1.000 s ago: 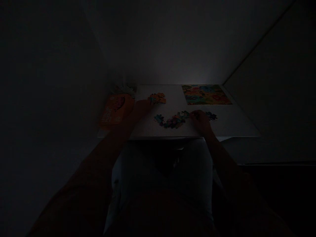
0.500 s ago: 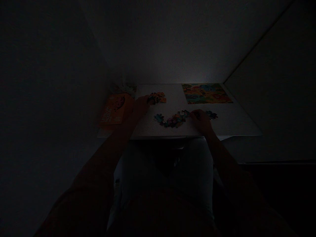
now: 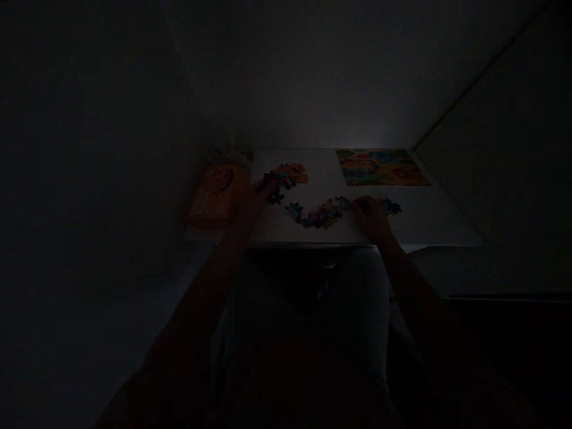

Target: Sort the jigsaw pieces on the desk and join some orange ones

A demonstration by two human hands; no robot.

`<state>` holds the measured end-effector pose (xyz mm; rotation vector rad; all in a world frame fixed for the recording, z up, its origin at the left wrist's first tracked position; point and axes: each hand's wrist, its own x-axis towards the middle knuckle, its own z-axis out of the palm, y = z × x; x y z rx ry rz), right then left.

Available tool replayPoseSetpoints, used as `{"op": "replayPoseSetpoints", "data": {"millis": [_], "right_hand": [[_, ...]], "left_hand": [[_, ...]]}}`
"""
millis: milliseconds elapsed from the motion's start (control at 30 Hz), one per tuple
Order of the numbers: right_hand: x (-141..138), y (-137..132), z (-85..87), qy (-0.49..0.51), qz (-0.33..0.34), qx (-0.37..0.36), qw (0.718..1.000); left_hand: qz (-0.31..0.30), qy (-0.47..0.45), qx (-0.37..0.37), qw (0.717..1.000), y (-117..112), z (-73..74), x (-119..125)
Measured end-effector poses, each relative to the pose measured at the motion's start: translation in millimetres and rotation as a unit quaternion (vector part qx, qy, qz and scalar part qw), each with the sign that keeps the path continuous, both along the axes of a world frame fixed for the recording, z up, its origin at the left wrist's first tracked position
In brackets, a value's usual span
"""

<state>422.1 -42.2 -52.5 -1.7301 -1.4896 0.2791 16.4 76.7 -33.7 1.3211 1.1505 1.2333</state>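
The scene is very dark. On the white table, a loose pile of jigsaw puzzle pieces (image 3: pixel 291 174), orange and dark, lies to the left. My left hand (image 3: pixel 258 199) reaches in at the pile's near left edge, fingertips on the dark pieces; whether it grips one is lost in the dark. A curved band of mixed puzzle pieces (image 3: pixel 319 215) runs across the table's front middle. At its right end, the curled fingers of my right hand (image 3: pixel 373 217) pinch a teal puzzle piece (image 3: pixel 347 202). Beyond that hand lie a few dark puzzle pieces (image 3: pixel 392 206).
A colourful picture sheet (image 3: pixel 382 168) lies at the back right of the white table (image 3: pixel 440 217). An orange puzzle box (image 3: pixel 217 193) stands at the left edge, with a pale, crumpled-looking thing (image 3: pixel 232 154) behind it. Walls rise behind and on both sides.
My left hand has drawn back toward me from the pile, and dark pieces now show spread at its near side. My right hand stays at the band's end. The view has shifted slightly.
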Motion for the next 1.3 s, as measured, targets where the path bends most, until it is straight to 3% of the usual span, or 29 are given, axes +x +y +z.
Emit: {"op": "replayPoseSetpoints", "data": {"millis": [133, 233, 367, 467, 600, 767, 967, 1133, 1300], "right_hand": [[-0.9, -0.7, 4.2, -0.021, 0.019, 0.022, 0.999], [-24.6, -8.2, 8.8, -0.047, 0.039, 0.038, 0.997], [-102.9, -24.1, 11.7, -0.103, 0.105, 0.069, 0.987], [-167.1, -26.0, 12.6, -0.13, 0.17, 0.049, 0.976], [-206.9, -10.6, 15.9, -0.114, 0.192, -0.004, 0.975], [-186.0, -1.8, 20.5, -0.023, 0.206, 0.005, 0.978], [-143.2, -27.7, 45.7, 0.122, 0.148, 0.029, 0.981], [-128.9, -47.7, 71.8, 0.169, 0.136, 0.054, 0.975], [-115.8, -50.7, 82.1, 0.187, 0.135, 0.073, 0.97]], "left_hand": [[-0.003, -0.076, -0.051, 0.996, -31.6, -18.1, -6.4], [-0.003, -0.109, -0.029, 0.994, -48.0, -24.8, -6.3], [-0.023, -0.117, 0.001, 0.993, -59.2, -28.0, -5.6], [-0.049, -0.125, 0.013, 0.991, -63.5, -27.6, -7.0], [-0.066, -0.121, 0.018, 0.99, -65.9, -24.4, -7.1], [-0.039, -0.128, -0.006, 0.991, -59.0, -26.1, -5.6], [-0.003, -0.082, -0.024, 0.996, -46.0, -40.1, -6.7], [0.005, -0.064, 0.017, 0.998, -40.6, -49.3, -8.6], [0.013, -0.075, 0.023, 0.997, -43.5, -42.3, -8.1]]}}
